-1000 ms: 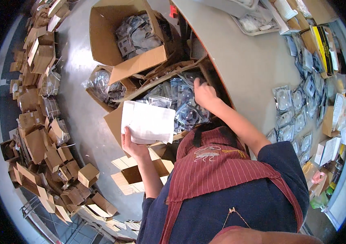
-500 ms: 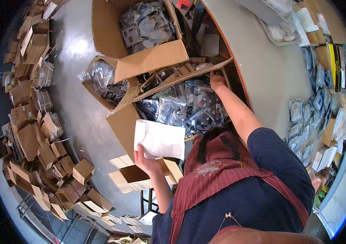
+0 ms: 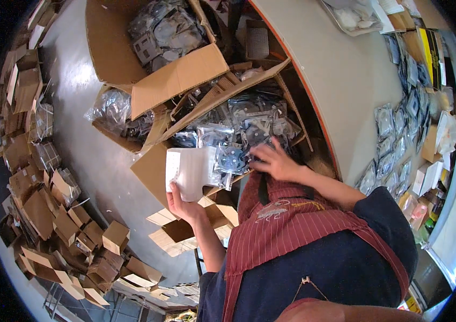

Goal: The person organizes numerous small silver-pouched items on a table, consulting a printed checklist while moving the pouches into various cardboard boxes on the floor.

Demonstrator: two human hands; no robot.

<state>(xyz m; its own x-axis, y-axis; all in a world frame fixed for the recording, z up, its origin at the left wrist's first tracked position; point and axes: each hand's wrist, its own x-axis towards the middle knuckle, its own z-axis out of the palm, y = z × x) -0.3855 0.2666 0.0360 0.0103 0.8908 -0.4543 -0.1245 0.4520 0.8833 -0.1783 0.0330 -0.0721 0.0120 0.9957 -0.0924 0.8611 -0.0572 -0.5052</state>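
Note:
In my left hand (image 3: pixel 184 205) is a white sheet of paper (image 3: pixel 186 167), its lower edge gripped between thumb and fingers. My right hand (image 3: pixel 277 162), slightly blurred, is over the near edge of an open cardboard box, fingers apart and empty as far as I can see. Close to its fingertips lies a clear bag with a round dark part (image 3: pixel 232 160), between the hand and the paper. Many more clear bags with dark parts (image 3: pixel 255 115) fill the box behind. A raised cardboard flap (image 3: pixel 222 104) slants along their far side.
Beyond the flap stands a larger cardboard box (image 3: pixel 179 75) with bagged grey parts. A smaller box with clear plastic bags (image 3: pixel 115 107) sits left of it. The orange-edged table (image 3: pixel 335 80) is on my right, with rows of bagged parts (image 3: pixel 391 129). Cardboard boxes (image 3: pixel 40 204) pile up at left.
My right hand has come back from the box's far corner to its near edge. The paper has shifted left and tilted, and a bag with a round part shows beside it.

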